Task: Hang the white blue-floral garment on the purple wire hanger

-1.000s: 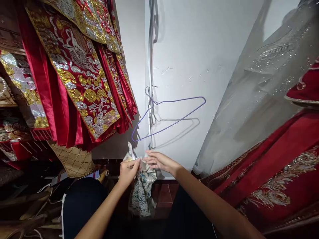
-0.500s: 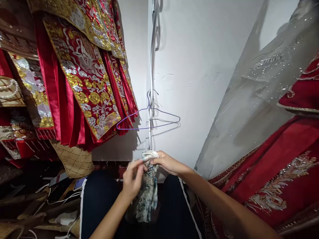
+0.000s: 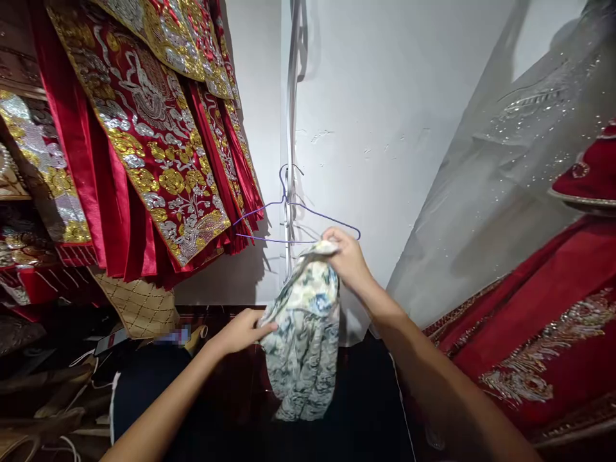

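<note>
Right now we hold a floral cloth (image 3: 305,340) up in the air between both hands, in front of the white wall (image 3: 385,128). Our right hand (image 3: 349,256) is raised, its fingers pinched shut on the cloth's top edge. Our left hand (image 3: 243,330) sits lower and to the left, its fingers closed on the side hem. The rest of the cloth hangs loose over our dark trousers (image 3: 144,391).

As for progress, we judge the work only begun. The purple wire hanger (image 3: 269,239) hangs bare on the wall strip (image 3: 290,96), just behind and left of the right hand. The cloth's top edge comes close to the hanger's right arm, but no part of the cloth is on the wire.

No surface carries anything here; the cloth hangs clear of the floor (image 3: 216,314), which is dark red and shows at the foot of the wall. Red robes (image 3: 158,160) with gold and silver embroidery hang on the left, with a quilted gold bag (image 3: 139,308) below them. Grey sequinned gauze (image 3: 505,167) and more red embroidered fabric (image 3: 539,333) fill the right.
</note>
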`<state>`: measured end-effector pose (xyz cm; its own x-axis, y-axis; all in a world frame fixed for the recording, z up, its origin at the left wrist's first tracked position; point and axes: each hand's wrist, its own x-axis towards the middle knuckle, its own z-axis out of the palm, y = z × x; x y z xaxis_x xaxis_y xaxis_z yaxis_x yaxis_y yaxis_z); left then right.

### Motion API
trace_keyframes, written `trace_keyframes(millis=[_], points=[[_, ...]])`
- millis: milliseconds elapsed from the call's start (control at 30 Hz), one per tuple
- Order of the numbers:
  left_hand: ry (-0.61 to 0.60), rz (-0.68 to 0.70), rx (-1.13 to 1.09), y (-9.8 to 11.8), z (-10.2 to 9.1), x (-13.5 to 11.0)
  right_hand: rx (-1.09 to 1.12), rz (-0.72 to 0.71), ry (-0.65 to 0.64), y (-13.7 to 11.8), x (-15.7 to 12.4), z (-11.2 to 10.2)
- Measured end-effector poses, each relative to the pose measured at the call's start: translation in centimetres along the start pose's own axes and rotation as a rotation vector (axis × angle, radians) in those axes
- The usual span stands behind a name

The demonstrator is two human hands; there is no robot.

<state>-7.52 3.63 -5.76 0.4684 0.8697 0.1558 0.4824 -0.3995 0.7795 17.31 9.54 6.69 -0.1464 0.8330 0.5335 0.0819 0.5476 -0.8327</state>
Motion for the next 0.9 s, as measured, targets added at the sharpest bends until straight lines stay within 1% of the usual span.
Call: trace_keyframes(millis=[33,67,133,167,200,233,300,333,367,400,433,500,567,600,667,733,800,833,867,900], points=[[0.074,-0.008,0.009,-0.7,-0.5,-0.1,-0.019,0.018,0.071,1.0,1.3,0.1],[0.162,-0.011,0.008,-1.2,-1.0,-0.2,-0.063,0.061,0.091,2.2,2.5,0.3],[0.309,-0.009,0.009,-1.5,-2.3,-0.6,-0.227,0.16,0.053,4.8,4.4,0.8],[0.337,-0.009,0.035,-1.5,-3.0,-0.8,-0.309,0.189,0.039,6.0,5.1,1.0],[0.327,-0.011,0.082,-1.5,-3.7,-1.1,-0.376,0.201,0.038,6.9,5.5,0.9],[0.276,-0.02,0.139,-1.5,-4.5,-1.4,-0.423,0.197,0.044,7.7,5.6,0.7],[0.087,-0.052,0.228,-1.7,-6.1,-1.9,-0.464,0.175,0.063,8.2,5.5,-0.5],[-0.011,-0.067,0.25,-1.8,-6.9,-2.0,-0.488,0.165,0.067,8.1,5.2,-1.3],[-0.08,-0.072,0.259,-1.9,-7.8,-2.0,-0.518,0.151,0.067,7.9,4.9,-2.2],[-0.102,-0.059,0.263,-1.8,-8.6,-1.9,-0.551,0.132,0.063,7.5,4.6,-3.1],[-0.07,-0.027,0.272,-1.5,-9.5,-1.5,-0.584,0.107,0.059,7.0,4.2,-3.9],[0.101,0.08,0.306,0.0,-10.9,-0.1,-0.637,0.059,0.053,6.0,3.7,-5.0],[0.248,0.19,0.322,2.5,-12.0,2.0,-0.64,0.043,0.043,5.1,3.1,-5.2],[0.286,0.236,0.318,3.9,-12.2,3.3,-0.621,0.048,0.033,4.7,2.7,-4.9],[0.325,0.302,0.297,6.7,-12.2,5.9,-0.555,0.053,0.023,4.0,1.8,-4.0],[0.39,0.319,0.285,8.5,-11.8,8.1,-0.477,0.033,0.011,3.3,0.7,-3.0],[0.424,0.306,0.299,9.2,-11.7,9.3,-0.423,-0.024,0.002,2.5,-0.3,-2.8],[0.421,0.286,0.315,9.2,-11.9,9.5,-0.416,-0.056,0.025,2.1,-0.7,-3.2],[0.41,0.259,0.332,9.1,-12.4,9.5,-0.421,-0.088,0.08,1.7,-0.8,-4.0],[0.403,0.23,0.347,8.9,-12.9,9.3,-0.435,-0.117,0.17,1.3,-0.7,-5.1]])
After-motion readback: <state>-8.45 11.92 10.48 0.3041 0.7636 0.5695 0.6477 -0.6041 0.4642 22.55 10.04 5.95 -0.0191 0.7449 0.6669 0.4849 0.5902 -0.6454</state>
